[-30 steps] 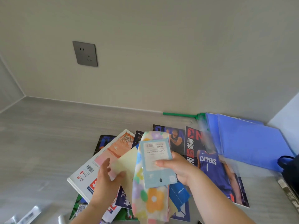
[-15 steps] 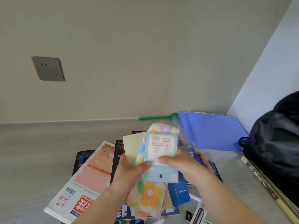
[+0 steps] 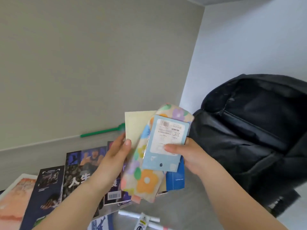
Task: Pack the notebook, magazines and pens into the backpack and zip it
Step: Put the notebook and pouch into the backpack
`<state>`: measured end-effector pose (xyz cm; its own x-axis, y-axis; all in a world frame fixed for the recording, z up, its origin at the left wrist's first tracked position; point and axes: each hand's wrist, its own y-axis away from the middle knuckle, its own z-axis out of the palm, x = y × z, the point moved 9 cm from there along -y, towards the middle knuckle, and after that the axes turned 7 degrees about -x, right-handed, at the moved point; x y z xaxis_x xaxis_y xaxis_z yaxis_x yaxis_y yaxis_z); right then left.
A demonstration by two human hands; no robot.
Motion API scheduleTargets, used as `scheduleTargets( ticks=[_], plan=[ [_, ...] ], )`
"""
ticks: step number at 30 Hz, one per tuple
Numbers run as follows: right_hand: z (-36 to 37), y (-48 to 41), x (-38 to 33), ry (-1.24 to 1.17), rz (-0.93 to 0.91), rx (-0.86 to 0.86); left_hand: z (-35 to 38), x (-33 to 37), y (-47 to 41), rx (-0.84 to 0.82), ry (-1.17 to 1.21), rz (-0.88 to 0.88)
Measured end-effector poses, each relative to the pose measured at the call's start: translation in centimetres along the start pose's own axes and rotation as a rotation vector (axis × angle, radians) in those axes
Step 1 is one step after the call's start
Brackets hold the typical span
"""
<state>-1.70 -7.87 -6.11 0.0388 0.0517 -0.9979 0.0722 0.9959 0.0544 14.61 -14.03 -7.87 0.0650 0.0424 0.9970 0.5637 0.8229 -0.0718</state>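
Your black backpack (image 3: 259, 133) stands open at right on the surface (image 3: 187, 211); magazines (image 3: 78, 178) lie fanned at left. Your right hand (image 3: 186, 156) and left hand (image 3: 116, 151), forearms raised, jointly clasp a stack: floral pouch (image 3: 142, 176), cream notebook (image 3: 137, 123), light-blue packet (image 3: 166, 143).

Grey desk (image 3: 191, 211) bears fanned magazines (image 3: 78, 176), black backpack (image 3: 259, 135), green stick (image 3: 101, 132).

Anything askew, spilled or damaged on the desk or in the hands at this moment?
Nothing looks damaged or spilled. The magazines lie fanned and overlapping on the desk, not squared up. Both hands, left hand and right hand, hold a loose bundle: floral pouch, pale blue packet, cream card and blue booklet, beside the open backpack.
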Motion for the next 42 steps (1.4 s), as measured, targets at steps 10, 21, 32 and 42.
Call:
scheduleTargets(
  ticks=[10, 21, 32, 42],
  plan=[
    [-22.4, 9.8, -14.1, 0.355, -0.413, 0.677, 21.3, 2.9, -9.1, -0.228, -0.593, 0.363],
    [-28.5, 8.1, -11.1, 1.321, 0.196, 0.724, 32.8, 0.6, -17.2, -0.596, -1.409, 0.516],
    [-29.0, 0.3, 0.1, 1.432, 0.671, 0.061, 31.4, 4.5, -14.0, -0.405, -1.331, 1.044],
    [-29.1, -0.1, 1.0, 1.160, 0.563, 0.081, 30.6, 3.9, -13.7, -0.394, -1.292, 0.963]
  ],
)
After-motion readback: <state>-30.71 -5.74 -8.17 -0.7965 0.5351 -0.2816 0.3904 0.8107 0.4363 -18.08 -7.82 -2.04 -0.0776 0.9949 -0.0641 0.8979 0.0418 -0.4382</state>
